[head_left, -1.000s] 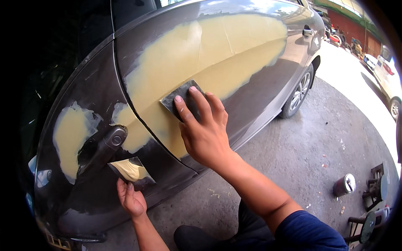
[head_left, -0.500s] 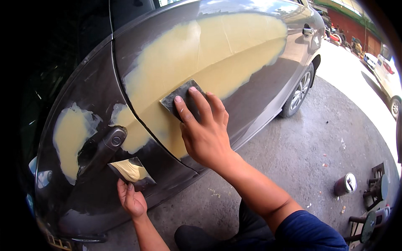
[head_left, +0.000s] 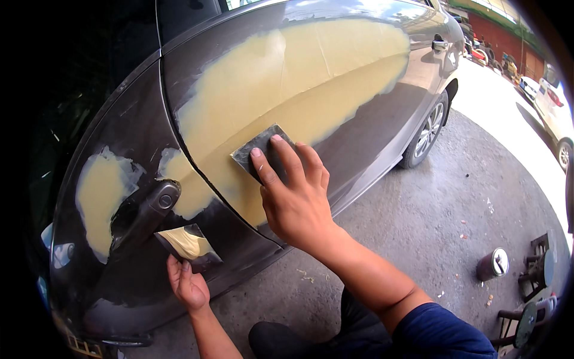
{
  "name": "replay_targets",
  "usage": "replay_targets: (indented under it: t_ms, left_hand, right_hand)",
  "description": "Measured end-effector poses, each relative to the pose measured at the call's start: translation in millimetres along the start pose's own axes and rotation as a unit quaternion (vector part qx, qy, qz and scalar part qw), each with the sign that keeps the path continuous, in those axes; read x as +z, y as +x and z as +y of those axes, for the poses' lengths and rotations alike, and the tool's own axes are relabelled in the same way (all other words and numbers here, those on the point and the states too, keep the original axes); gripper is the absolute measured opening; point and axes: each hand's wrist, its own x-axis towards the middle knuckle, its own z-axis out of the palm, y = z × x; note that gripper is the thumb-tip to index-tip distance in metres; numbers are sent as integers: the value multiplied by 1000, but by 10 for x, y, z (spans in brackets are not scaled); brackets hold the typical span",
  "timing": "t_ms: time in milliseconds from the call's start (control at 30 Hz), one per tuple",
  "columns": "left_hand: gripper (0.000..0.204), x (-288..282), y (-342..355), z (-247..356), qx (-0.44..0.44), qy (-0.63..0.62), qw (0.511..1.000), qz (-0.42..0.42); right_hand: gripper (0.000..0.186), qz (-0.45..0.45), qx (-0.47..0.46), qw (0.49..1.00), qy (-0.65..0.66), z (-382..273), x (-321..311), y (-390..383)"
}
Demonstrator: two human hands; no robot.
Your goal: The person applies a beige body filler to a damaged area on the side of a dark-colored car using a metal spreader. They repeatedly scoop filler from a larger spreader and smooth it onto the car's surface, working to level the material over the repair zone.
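Note:
A dark, flat, square spreader [head_left: 263, 154] lies against the car door under the fingers of my right hand [head_left: 299, 206], the thumb side hidden beneath. Around it spreads a wide patch of yellow body filler [head_left: 305, 78] on the dark brown rear door. Lower left, my left hand [head_left: 190, 284] pinches the edge of a second dark plate [head_left: 206, 257] that carries a lump of yellow filler [head_left: 185, 242]. This plate is held just below the front door handle [head_left: 162, 198]. More filler [head_left: 101, 200] coats the front door on both sides of that handle.
The car's rear wheel [head_left: 427, 134] stands on grey concrete at the right. An open can [head_left: 493, 264] sits on the floor, with small stools [head_left: 517, 323] beyond it. A white vehicle [head_left: 551, 110] is parked farther off.
My right hand has slid the spreader slightly down and to the right over the filler. My left hand and its plate are nearly unmoved.

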Motion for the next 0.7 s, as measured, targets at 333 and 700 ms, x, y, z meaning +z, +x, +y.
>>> replay_targets:
  t_ms: [333,700]
  left_hand:
    - [43,48,12,11,-6,7,1000,12]
    - [44,4,-6,-18,-3,19,1000,19]
  right_hand:
    - [61,13,-5,1000,-5,-77,72,76]
    - [63,2,-13,1000,-19,-152,150,95]
